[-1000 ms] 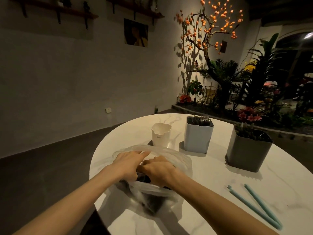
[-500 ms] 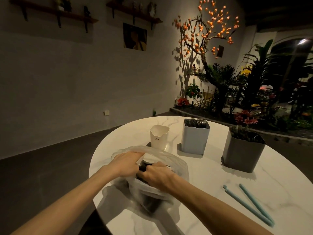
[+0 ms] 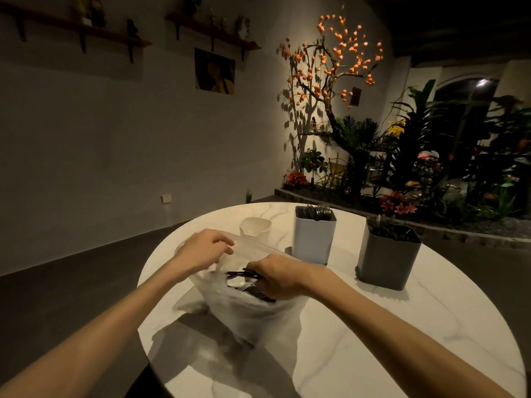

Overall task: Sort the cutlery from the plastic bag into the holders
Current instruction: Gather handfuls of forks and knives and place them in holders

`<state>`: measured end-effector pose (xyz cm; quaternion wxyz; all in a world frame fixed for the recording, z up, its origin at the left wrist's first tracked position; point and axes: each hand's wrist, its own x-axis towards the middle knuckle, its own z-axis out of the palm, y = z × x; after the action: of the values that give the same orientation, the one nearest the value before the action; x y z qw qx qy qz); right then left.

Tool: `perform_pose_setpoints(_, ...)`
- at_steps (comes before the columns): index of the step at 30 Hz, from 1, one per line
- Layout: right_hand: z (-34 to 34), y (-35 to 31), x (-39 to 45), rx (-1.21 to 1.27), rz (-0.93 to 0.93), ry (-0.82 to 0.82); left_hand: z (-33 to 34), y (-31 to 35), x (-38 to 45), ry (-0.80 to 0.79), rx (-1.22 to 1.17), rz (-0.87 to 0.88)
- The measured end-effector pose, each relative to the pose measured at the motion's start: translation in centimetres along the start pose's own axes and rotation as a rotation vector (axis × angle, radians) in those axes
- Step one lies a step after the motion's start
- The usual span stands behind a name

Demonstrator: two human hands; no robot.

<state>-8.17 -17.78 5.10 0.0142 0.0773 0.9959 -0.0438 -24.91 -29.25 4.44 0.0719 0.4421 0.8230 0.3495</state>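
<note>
Our left hand (image 3: pixel 205 248) pinches the rim of the clear plastic bag (image 3: pixel 244 305), holding its mouth up and open near the front of the round marble tabletop (image 3: pixel 402 326); our right hand (image 3: pixel 277 278) reaches into that mouth, fingers closed around dark-handled cutlery (image 3: pixel 244 274) inside. Beyond the bag stand the holders: a small white cup (image 3: pixel 255 228); a white holder (image 3: pixel 314 239) with metal forks showing at its top; a grey holder (image 3: pixel 388 258) well to the right, its contents too dim to name.
</note>
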Motion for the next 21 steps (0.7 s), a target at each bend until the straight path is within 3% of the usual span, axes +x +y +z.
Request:
perform_pose_setpoints(4,-2.0,0.7,-1.2,0.053,0.027,0.031,-0.4,-0.6,0.4,-0.035,0.198,0.057)
perform_pose_setpoints(8,-2.7,2.2,-1.6,0.117,0.099,0.123,-0.4,-0.3,0.0,0.029,0.631,0.167)
perform_pose_setpoints(10,-2.8,2.9,-1.9,0.208,0.081,0.16,-0.1,-0.2,-0.1,-0.021,0.663,0.145)
perform_pose_setpoints(12,-3.1,3.1,-2.5,0.334,0.04,0.181,0.2,0.0,0.2,-0.123,0.456,0.075)
perform_pose_setpoints(15,-3.7,2.8,-3.3,0.51,-0.028,0.252,-0.5,2.0,0.0,-0.272,-0.342,-0.142)
perform_pose_setpoints(17,-4.5,2.7,-3.9,0.699,-0.062,0.339,-1.3,3.6,-0.3,-0.329,-0.716,-0.205)
perform_pose_setpoints(21,-7.2,3.4,-4.5,1.254,-0.066,0.488,-2.4,5.5,-0.6,-0.392,-1.048,-0.131)
